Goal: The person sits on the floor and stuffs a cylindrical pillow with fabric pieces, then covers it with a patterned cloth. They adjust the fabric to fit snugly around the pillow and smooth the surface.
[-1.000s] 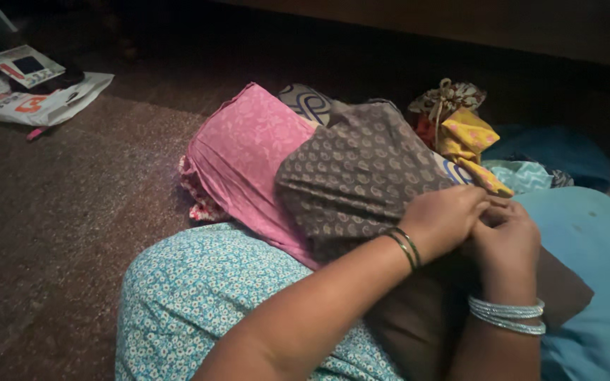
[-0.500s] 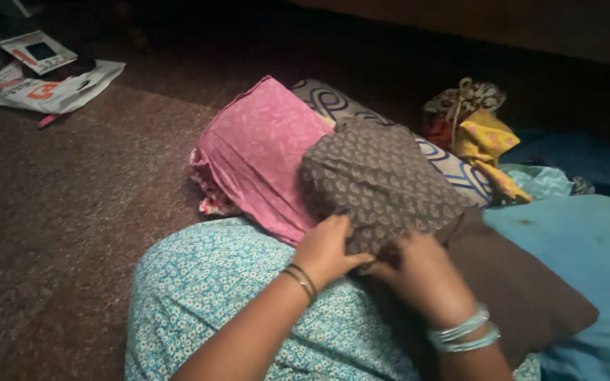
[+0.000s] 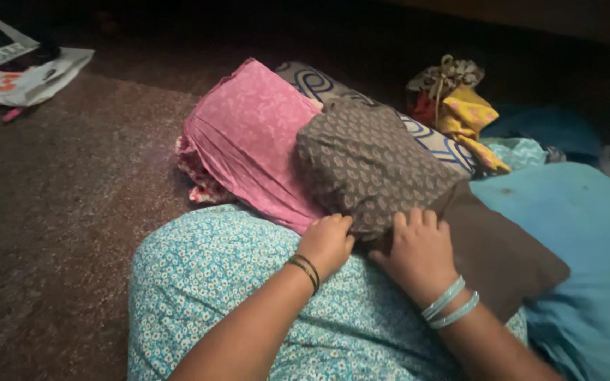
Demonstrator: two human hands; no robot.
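A brown patterned cloth (image 3: 368, 159) lies folded over my lap, on top of a pink cloth (image 3: 248, 137) and a plain dark brown cloth (image 3: 503, 254). My left hand (image 3: 327, 240) grips the near edge of the patterned cloth with curled fingers. My right hand (image 3: 418, 250) presses on the same edge just to the right, fingers bent over the fold. Both wrists wear bangles. My knee is covered by a teal flowered dress (image 3: 213, 282).
A white cloth with blue loops (image 3: 432, 141) peeks out behind the pile. A yellow cloth and a tied patterned bundle (image 3: 460, 99) sit at the back right, by blue fabrics (image 3: 587, 233). Papers and a packet (image 3: 15, 70) lie on the brown carpet (image 3: 72, 212) at the far left.
Both hands moved from the right end of the patterned cloth down to its near edge. The cloth has been folded smaller, uncovering the dark brown cloth at the right.
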